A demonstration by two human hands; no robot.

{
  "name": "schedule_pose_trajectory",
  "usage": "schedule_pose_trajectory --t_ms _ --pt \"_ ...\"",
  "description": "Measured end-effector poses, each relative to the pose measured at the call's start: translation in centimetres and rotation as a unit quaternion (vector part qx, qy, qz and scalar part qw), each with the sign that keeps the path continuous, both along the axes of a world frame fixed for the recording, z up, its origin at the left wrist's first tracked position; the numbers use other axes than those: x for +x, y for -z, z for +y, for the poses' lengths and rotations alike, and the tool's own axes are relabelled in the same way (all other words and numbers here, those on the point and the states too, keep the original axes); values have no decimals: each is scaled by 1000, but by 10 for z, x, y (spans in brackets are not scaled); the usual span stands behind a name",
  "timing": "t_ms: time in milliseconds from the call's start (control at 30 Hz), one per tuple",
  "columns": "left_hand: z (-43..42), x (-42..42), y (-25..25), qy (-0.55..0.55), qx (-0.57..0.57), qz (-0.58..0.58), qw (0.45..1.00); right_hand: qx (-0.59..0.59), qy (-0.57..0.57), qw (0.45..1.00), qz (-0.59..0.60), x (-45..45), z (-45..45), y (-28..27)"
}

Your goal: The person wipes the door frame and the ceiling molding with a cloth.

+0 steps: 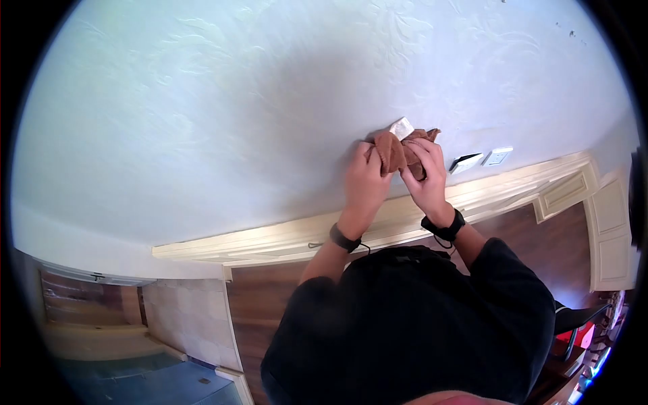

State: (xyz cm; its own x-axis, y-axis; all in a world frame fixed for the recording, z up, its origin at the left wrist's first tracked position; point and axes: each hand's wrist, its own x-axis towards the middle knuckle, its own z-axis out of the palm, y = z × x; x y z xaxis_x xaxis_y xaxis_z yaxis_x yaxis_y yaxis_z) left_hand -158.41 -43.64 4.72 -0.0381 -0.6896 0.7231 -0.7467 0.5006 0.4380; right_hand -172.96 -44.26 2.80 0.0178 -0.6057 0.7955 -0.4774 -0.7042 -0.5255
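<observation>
Cloth [389,151], brown, in left hand [364,183] and right hand [430,177] at wall [202,135]

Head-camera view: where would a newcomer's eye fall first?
Probably on the brown cloth, held in the left hand and right hand before the pale patterned wall. Then two white wall plates to the right of the hands, the nearer one showing a dark strip. The black shirt fills the lower middle.

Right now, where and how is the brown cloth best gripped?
Likely by the bunched folds at both sides of the brown cloth, coming from the person's side: it looks soft and crumpled, the wall lies beyond it, and the left hand and right hand hold it there.
</observation>
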Motion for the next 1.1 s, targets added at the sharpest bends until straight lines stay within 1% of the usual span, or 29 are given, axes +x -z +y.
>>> schedule_pose_trajectory --t_ms 33,133,233,433,567,633,767,833,967,1033,1100 --pt "3 6 -4 -2 13 20 1000 0 -9 1000 3 6 1 -6" --pt "8 19 -22 -44 -52 35 997 -27 -26 999 11 21 -4 -26" --pt "6 32 -41 -66 -93 33 993 -59 -36 997 14 31 -9 -50" --pt "-9 31 -99 -77 -223 21 971 -132 -34 990 19 27 -19 -109" --pt "-16 22 -133 -56 -227 30 972 -174 -30 984 21 15 -27 -141" --pt "-20 16 -140 -41 -231 42 971 -169 -40 985 20 8 -32 -147" --pt "-27 16 -120 -48 -244 35 968 -161 -34 986 28 6 -31 -136" --pt "-25 15 -104 -45 -230 35 972 -165 -21 986 27 6 -30 -125" --pt "-21 17 -76 -31 -198 48 978 -109 -18 994 28 9 -19 -99" --pt "-19 20 -60 -32 -177 38 983 -66 -19 997 35 9 -14 -84" --pt "-18 22 -45 -36 -166 30 985 -48 -16 998 38 12 -12 -69"
